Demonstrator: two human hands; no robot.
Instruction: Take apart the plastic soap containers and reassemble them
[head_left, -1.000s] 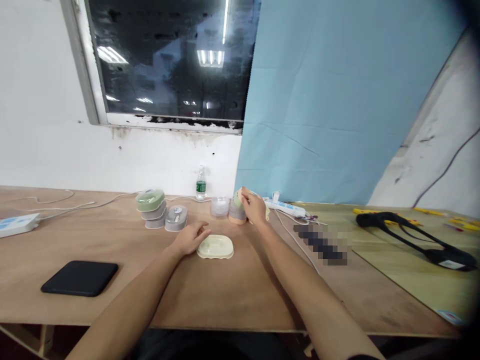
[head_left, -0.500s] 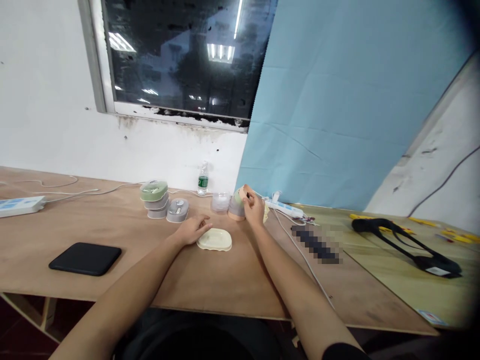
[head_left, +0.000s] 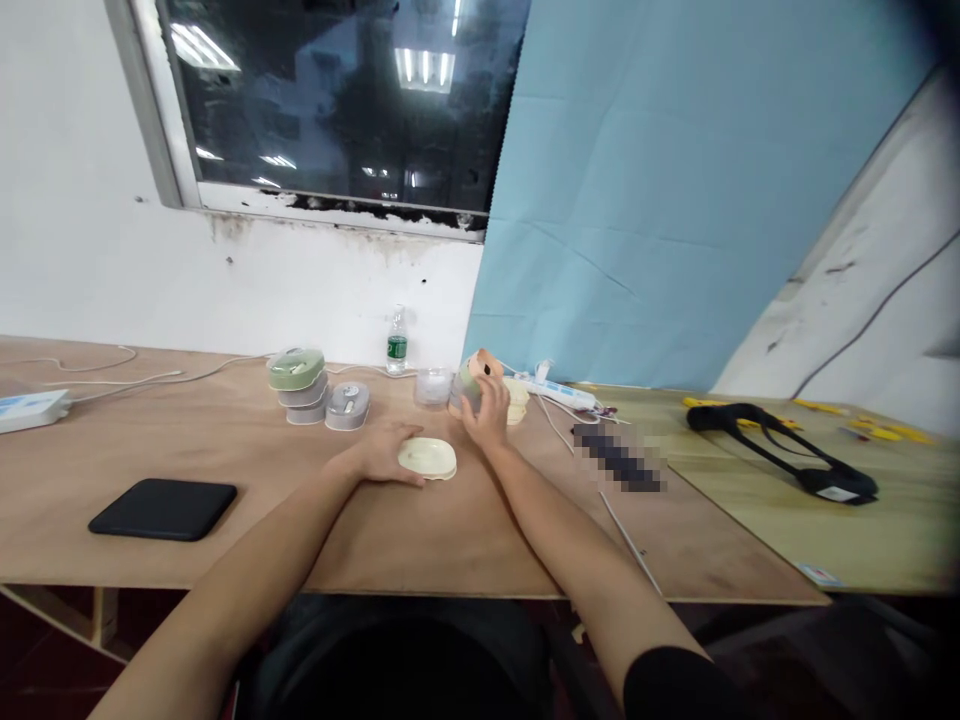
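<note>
My left hand [head_left: 384, 453] straddles the left end of a shallow cream dish [head_left: 427, 457], its thumb along the near rim and its fingers by the far rim. The fingers are spread. Further back, my right hand [head_left: 487, 410] is curled around a stack of oval containers [head_left: 465, 385] in grey, green and peach. The peach piece on top looks tilted and shows a dark spot. My fingers hide part of the stack. Just right of it stand cream scalloped pieces [head_left: 516, 400], partly covered by the hand.
A green-lidded stack [head_left: 296, 370] and a grey oval box [head_left: 347, 405] stand to the left. Behind are a clear tub [head_left: 433, 386] and a water bottle [head_left: 397, 345]. A black flat case [head_left: 163, 508], power strip [head_left: 566, 393], cable [head_left: 626, 530] and black strap-like object [head_left: 780, 450] lie around.
My left hand has spread around the dish's left end. My right hand has moved from pinching near the stack's top to lower on its near side. The view has shifted slightly.
</note>
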